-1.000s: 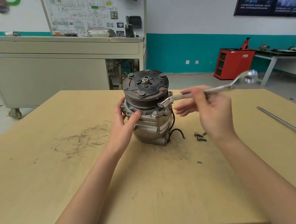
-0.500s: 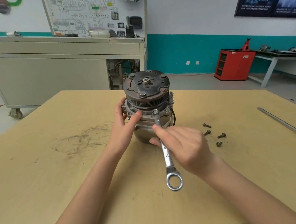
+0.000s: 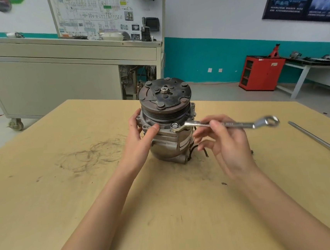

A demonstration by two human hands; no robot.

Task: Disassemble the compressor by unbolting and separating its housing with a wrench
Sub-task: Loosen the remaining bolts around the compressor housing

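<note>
A grey metal compressor (image 3: 168, 124) stands upright on the wooden table (image 3: 88, 213), its rusty clutch plate facing up. My left hand (image 3: 141, 139) grips the compressor's left side at the flange, thumb on the front. A silver combination wrench (image 3: 226, 124) lies level, pointing right, with its open end set on a bolt (image 3: 174, 126) at the front of the flange. My right hand (image 3: 226, 141) pinches the wrench shaft near its middle between thumb and forefinger, the other fingers spread loosely below.
An orange-handled screwdriver (image 3: 323, 146) lies on the table at the right. A beige wheeled cabinet (image 3: 55, 79) with a wiring board stands behind the table. A red tool cabinet (image 3: 262, 73) and a workbench are at the far right.
The wrench handle has swung from pointing toward me round to the right, still on the front flange bolt. My right hand now covers the loose bolts on the table. My left hand has stayed put.
</note>
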